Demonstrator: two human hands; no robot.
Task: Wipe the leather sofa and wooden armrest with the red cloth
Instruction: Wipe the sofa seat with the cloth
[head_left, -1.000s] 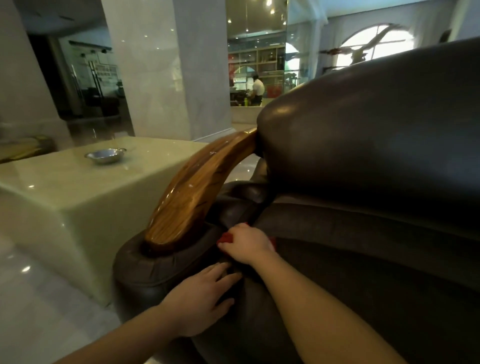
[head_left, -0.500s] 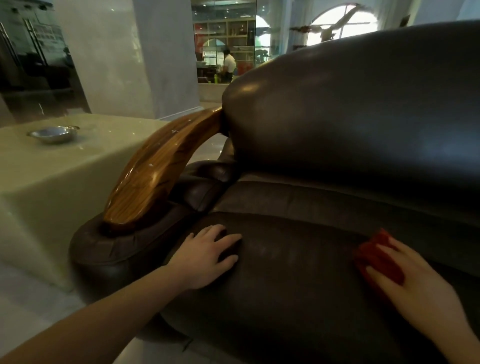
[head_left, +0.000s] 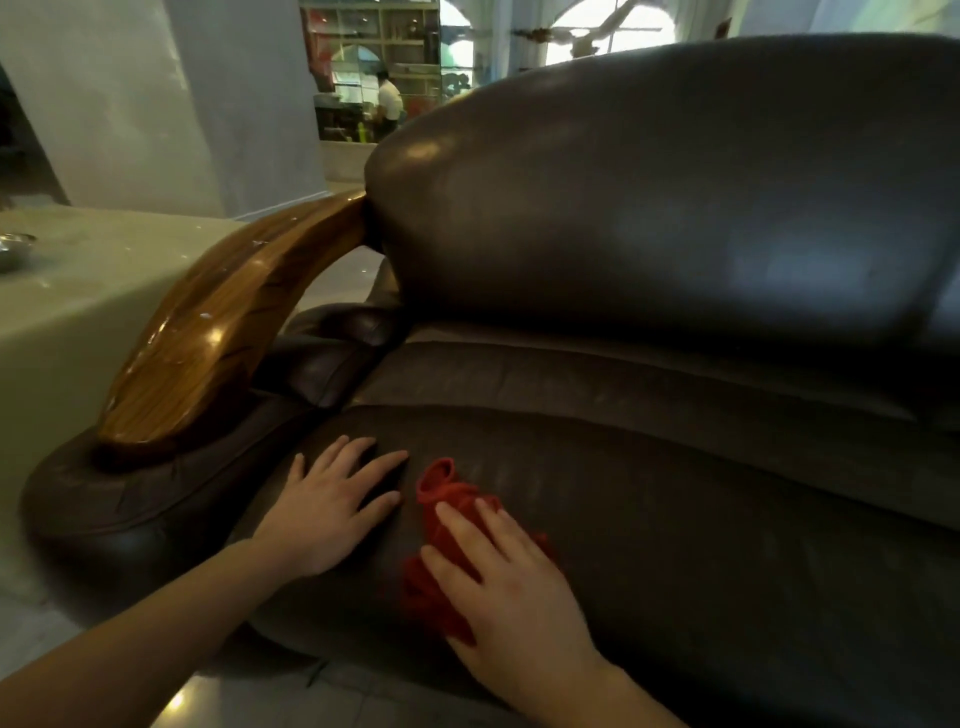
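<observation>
A dark brown leather sofa (head_left: 675, 234) fills the right and centre, with its seat cushion (head_left: 701, 545) below the backrest. A curved, glossy wooden armrest (head_left: 208, 332) arches over the sofa's left leather arm. My right hand (head_left: 509, 587) presses flat on a crumpled red cloth (head_left: 441, 499) on the front left of the seat cushion; part of the cloth is hidden under the palm. My left hand (head_left: 332, 504) lies flat with fingers spread on the cushion, just left of the cloth and below the armrest's lower end.
A pale stone table (head_left: 67, 312) stands left of the sofa with a metal dish (head_left: 13, 247) at the frame's edge. A white pillar (head_left: 156, 104) rises behind it. A person (head_left: 388, 98) stands far back by shelves. Shiny tiled floor (head_left: 234, 696) lies below.
My right hand slid the red cloth from beside the armrest far to the right across the seat, then back left next to my left hand. The left hand stayed on the cushion.
</observation>
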